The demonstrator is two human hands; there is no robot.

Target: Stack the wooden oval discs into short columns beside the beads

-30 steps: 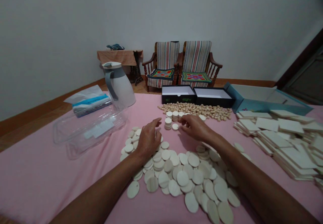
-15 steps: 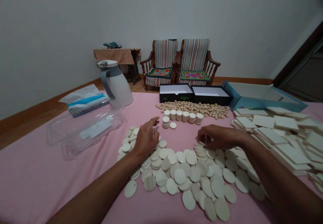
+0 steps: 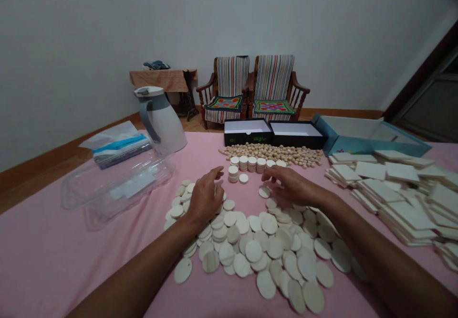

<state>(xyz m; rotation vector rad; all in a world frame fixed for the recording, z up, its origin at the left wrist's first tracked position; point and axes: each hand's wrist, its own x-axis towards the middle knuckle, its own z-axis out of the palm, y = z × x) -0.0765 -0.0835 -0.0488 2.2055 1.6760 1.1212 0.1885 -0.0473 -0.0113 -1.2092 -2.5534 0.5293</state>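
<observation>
My right hand (image 3: 291, 184) reaches inward from the right, its fingers curled over a pale round wooden disc (image 3: 264, 192) at the fingertips. The thumb is mostly hidden. My left hand (image 3: 205, 195) rests on the left side of a loose heap of larger wooden discs (image 3: 254, 251), thumb and fingers apart, nothing visible in them. Between the hands stands a short stack of small discs (image 3: 233, 174), with a single low disc (image 3: 244, 179) beside it. Behind, a row of small disc stacks (image 3: 252, 164) runs rightward, partly covered by my right hand.
Small wooden pieces (image 3: 275, 153) lie before two black boxes (image 3: 246, 139). A blue box (image 3: 368, 141) and piled square wooden boards (image 3: 400, 194) are at right. At left stand a white jug (image 3: 166, 122), a tissue pack (image 3: 121, 148) and clear plastic trays (image 3: 118, 189) on pink cloth (image 3: 46, 251).
My right hand has moved left and slightly up from the heap, and a disc now shows at its fingertips. My left hand stays nearly in place. The view has shifted slightly.
</observation>
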